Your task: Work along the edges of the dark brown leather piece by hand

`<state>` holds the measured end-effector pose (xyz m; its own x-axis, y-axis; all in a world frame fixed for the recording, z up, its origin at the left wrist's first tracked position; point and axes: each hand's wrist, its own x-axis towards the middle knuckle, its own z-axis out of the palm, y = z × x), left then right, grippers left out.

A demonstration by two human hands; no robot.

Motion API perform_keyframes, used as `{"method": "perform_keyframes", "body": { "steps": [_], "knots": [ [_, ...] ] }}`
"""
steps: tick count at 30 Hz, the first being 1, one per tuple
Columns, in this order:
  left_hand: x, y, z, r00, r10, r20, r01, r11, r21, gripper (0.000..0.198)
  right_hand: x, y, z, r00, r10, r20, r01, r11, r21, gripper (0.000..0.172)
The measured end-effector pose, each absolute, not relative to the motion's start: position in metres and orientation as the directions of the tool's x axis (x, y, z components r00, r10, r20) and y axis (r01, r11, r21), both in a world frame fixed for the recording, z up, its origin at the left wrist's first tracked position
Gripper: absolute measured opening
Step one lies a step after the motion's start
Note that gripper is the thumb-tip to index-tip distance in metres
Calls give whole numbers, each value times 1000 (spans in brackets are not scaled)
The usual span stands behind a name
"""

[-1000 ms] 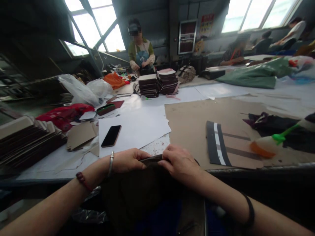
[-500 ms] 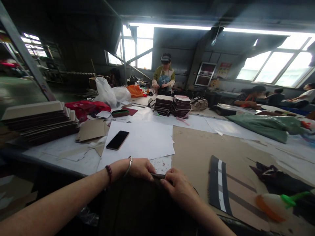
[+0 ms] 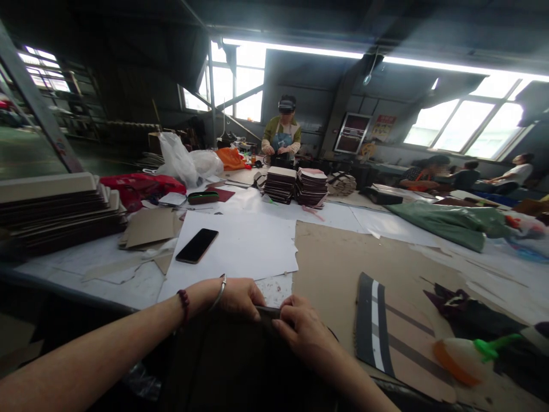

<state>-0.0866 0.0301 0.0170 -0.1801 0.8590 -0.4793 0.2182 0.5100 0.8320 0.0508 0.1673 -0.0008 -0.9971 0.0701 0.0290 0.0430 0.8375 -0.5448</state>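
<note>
At the table's near edge, my left hand (image 3: pixel 241 296) pinches the rim of a dark piece of material (image 3: pixel 269 312). My right hand (image 3: pixel 303 321) grips the same rim a short way to the right, thumb and fingers closed on it. Below the rim the piece merges into deep shadow, so its full shape cannot be made out. Right of my hands lies a flat brown panel (image 3: pixel 407 326) with a black and white band along its left end. A squeeze bottle (image 3: pixel 458 360) with a green nozzle and orange liquid lies over the panel's right part.
Left of centre, a phone (image 3: pixel 197 246) rests on white paper (image 3: pixel 244 240). Brown board (image 3: pixel 330 257) covers the table's right side. Stacks of dark panels (image 3: pixel 279 186) stand farther back, another stack (image 3: pixel 55 212) at left. A co-worker (image 3: pixel 282 134) stands across the table.
The whole view has shifted slightly, so the table things appear a little farther left. Both hands keep their hold on the dark rim, with little change in pose.
</note>
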Motion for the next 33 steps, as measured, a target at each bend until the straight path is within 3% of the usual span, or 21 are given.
{"method": "perform_keyframes", "body": {
  "steps": [11,18,25,33],
  "knots": [
    [-85,35,3,-166,868,-468,281,496,821,26,55,173,-10,-999,-45,-3,-37,841,-540,12],
    [-80,37,6,-187,865,-465,332,502,799,21,62,173,-12,-998,41,46,8,827,-562,25],
    [-78,40,-2,-194,881,-431,355,473,806,20,64,170,-9,-1000,-6,16,-13,855,-519,13],
    [-75,38,-5,-192,888,-418,332,459,824,20,65,172,-11,-996,-80,41,-89,850,-519,12]
  ]
}}
